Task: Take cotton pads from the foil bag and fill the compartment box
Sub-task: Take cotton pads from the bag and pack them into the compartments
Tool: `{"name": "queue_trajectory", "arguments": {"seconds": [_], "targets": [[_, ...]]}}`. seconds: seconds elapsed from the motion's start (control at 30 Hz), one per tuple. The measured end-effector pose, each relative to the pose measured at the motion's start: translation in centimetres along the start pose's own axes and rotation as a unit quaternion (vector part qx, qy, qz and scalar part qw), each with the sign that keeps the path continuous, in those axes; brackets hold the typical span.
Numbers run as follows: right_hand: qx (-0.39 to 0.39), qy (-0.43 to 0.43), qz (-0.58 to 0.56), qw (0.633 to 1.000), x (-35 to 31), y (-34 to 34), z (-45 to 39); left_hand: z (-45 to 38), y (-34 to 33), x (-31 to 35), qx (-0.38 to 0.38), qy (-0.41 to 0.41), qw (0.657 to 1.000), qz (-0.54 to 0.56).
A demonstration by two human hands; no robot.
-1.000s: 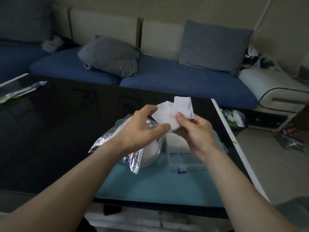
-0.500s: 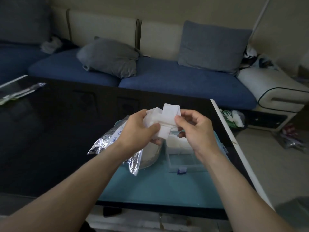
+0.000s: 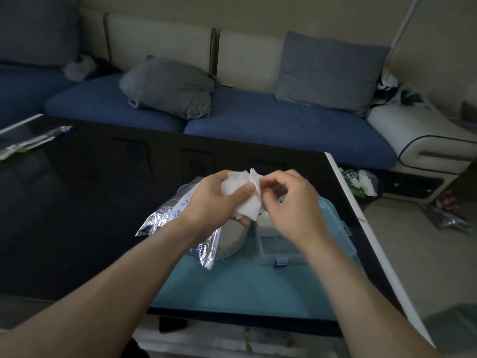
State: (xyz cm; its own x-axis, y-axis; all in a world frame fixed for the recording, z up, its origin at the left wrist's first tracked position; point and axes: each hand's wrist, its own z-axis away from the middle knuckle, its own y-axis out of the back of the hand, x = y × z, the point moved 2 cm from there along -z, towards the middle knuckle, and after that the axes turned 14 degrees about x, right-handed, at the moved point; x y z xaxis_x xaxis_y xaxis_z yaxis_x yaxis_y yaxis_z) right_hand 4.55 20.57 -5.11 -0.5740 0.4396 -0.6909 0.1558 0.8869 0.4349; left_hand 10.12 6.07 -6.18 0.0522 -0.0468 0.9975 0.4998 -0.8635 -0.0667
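Observation:
A small stack of white cotton pads (image 3: pixel 242 195) is held up above the table. My left hand (image 3: pixel 214 202) grips the stack with thumb across its front. My right hand (image 3: pixel 291 202) pinches the pads' right edge with curled fingertips. Below the left hand lies the crinkled silver foil bag (image 3: pixel 178 218), its mouth facing right. The clear plastic compartment box (image 3: pixel 278 251) with a blue latch sits under my right hand, its far part hidden by the hand.
Bag and box rest on a teal mat (image 3: pixel 247 285) on a glossy black table (image 3: pixel 77 208) whose white right edge (image 3: pixel 361 218) runs toward me. A blue sofa with grey cushions stands behind. A plastic wrapper (image 3: pixel 31 143) lies at the table's far left.
The pads have passed from my right hand into my left hand's grip and come lower. My right hand now pinches their right edge.

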Motion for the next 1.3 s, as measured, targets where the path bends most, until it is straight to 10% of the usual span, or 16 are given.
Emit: {"name": "queue_trajectory", "arguments": {"seconds": [0.7, 0.93, 1.3], "targets": [[-0.087, -0.158, -0.094, 0.979, 0.7, 0.7, -0.3, -0.4, 1.1, 0.0, 0.040, -0.009, 0.998, -0.051], [-0.073, -0.466, -0.324, 0.820, -0.4, 0.0, 0.6, 0.0, 0.3, -0.1, 0.097, -0.053, 0.993, -0.027], [-0.007, -0.343, -0.151, 0.927, 0.4, -0.1, 0.5, 0.6, -0.5, 0.1, -0.013, -0.056, 0.998, 0.011]]}}
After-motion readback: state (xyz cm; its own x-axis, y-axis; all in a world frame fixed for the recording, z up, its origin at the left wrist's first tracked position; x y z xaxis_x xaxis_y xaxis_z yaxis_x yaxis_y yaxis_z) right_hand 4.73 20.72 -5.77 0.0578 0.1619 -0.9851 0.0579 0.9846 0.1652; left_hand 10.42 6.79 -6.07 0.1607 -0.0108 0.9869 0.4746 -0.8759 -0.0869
